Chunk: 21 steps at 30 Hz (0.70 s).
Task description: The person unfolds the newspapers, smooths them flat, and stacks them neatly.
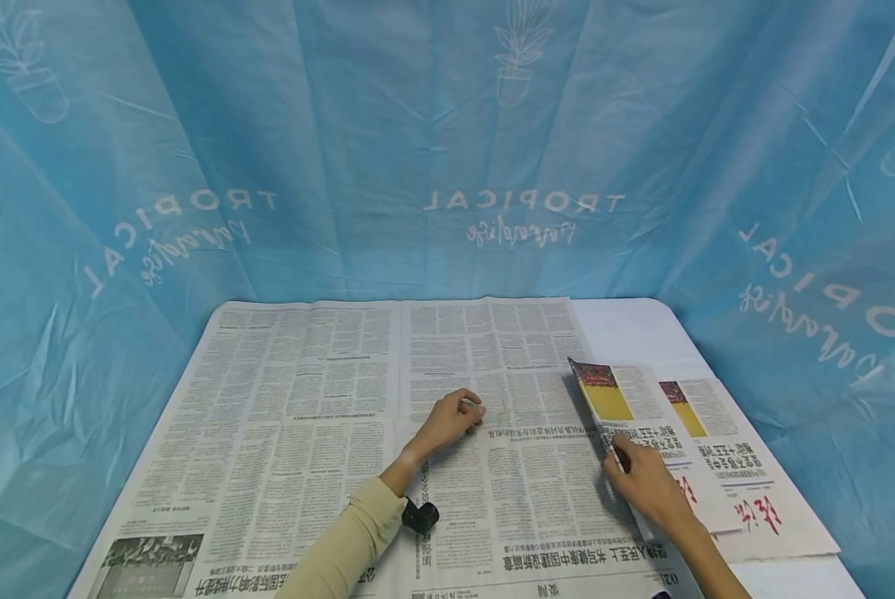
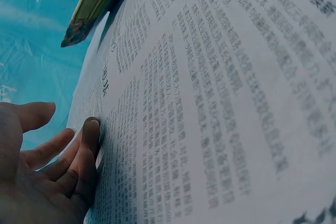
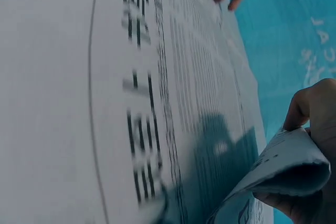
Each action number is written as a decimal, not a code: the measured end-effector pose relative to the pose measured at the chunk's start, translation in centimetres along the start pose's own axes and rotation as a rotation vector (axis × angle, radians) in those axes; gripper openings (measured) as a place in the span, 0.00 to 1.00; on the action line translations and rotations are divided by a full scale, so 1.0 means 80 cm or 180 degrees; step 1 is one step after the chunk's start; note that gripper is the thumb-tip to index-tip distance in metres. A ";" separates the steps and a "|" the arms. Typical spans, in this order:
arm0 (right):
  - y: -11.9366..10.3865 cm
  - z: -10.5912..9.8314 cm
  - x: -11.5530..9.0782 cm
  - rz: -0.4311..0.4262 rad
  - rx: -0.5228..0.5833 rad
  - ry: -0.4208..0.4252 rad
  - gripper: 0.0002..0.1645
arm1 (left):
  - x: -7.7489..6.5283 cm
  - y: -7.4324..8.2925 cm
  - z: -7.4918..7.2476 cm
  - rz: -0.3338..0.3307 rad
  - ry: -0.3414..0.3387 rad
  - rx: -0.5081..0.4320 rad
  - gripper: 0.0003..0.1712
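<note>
My right hand (image 1: 645,482) pinches the left edge of a folded newspaper (image 1: 642,408), which is lifted and tilted. In the right wrist view that paper's edge (image 3: 286,156) curls into a loop between the thumb and fingers of the right hand (image 3: 323,111). My left hand (image 1: 451,420) is over the middle of the spread newspaper (image 1: 320,466), fingers loosely bent and holding nothing. In the left wrist view, fingers of the left hand (image 2: 58,169) are at the spread sheet's surface; whether they touch it I cannot tell.
Another folded newspaper (image 1: 739,491) lies on the right of the white table (image 1: 627,324), partly under the lifted one. Blue curtains (image 1: 432,150) hang behind and along both sides. A small black device (image 1: 421,516) sits at the left wrist.
</note>
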State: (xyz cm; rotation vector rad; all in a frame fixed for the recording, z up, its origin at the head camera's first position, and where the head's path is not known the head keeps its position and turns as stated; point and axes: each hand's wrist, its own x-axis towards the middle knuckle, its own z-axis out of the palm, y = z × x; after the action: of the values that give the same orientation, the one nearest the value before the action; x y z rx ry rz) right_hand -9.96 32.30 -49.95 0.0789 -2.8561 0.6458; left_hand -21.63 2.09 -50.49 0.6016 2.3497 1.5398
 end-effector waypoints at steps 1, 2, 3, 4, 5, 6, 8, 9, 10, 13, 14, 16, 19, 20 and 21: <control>-0.005 0.003 0.002 -0.0021 0.0021 -0.0014 0.13 | 0.000 -0.001 0.000 -0.0008 0.0014 -0.0002 0.18; -0.009 0.006 0.004 -0.0042 0.0047 -0.0037 0.13 | 0.000 -0.001 0.000 -0.0016 0.0022 -0.0004 0.18; -0.014 0.009 0.006 -0.0058 0.0086 -0.0067 0.13 | 0.000 -0.001 0.000 -0.0020 0.0027 -0.0006 0.18; -0.018 0.012 0.009 -0.0082 0.0120 -0.0102 0.14 | 0.000 -0.001 0.001 -0.0013 0.0033 0.0002 0.17; -0.023 0.016 0.011 -0.0103 0.0162 -0.0149 0.14 | 0.000 -0.001 0.001 -0.0017 0.0033 0.0006 0.17; -0.028 0.018 0.013 -0.0108 0.0196 -0.0208 0.15 | -0.001 -0.001 0.001 -0.0021 0.0035 0.0010 0.16; -0.040 0.025 0.016 -0.0123 0.0283 -0.0322 0.15 | -0.002 0.001 0.000 -0.0016 0.0036 0.0006 0.17; -0.046 0.029 0.018 -0.0142 0.0314 -0.0357 0.15 | -0.002 0.001 0.000 -0.0014 0.0037 0.0002 0.18; -0.052 0.032 0.020 -0.0159 0.0332 -0.0399 0.15 | -0.003 0.001 0.000 -0.0011 0.0041 -0.0003 0.18; -0.069 0.045 0.025 -0.0227 0.0381 -0.0470 0.16 | -0.004 0.001 -0.001 -0.0008 0.0057 -0.0035 0.21; -0.074 0.049 0.027 -0.0259 0.0379 -0.0472 0.16 | -0.004 0.000 -0.001 -0.0024 0.0067 -0.0042 0.21; -0.085 0.057 0.030 -0.0291 0.0388 -0.0512 0.16 | -0.004 -0.002 0.000 -0.0040 0.0081 -0.0064 0.21; -0.100 0.068 0.032 -0.0298 0.0371 -0.0562 0.15 | -0.004 -0.002 0.002 -0.0038 0.0120 -0.0127 0.20; -0.104 0.071 0.033 -0.0300 0.0360 -0.0574 0.15 | -0.003 -0.002 0.003 -0.0042 0.0143 -0.0151 0.20; -0.108 0.074 0.034 -0.0296 0.0355 -0.0592 0.15 | -0.003 -0.002 0.004 -0.0050 0.0173 -0.0164 0.19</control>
State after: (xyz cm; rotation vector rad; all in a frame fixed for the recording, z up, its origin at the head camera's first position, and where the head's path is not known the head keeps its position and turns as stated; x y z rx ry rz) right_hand -12.91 21.92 -50.92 0.3026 -2.9684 0.8179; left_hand -21.32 2.15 -50.72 0.5348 2.3403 1.6241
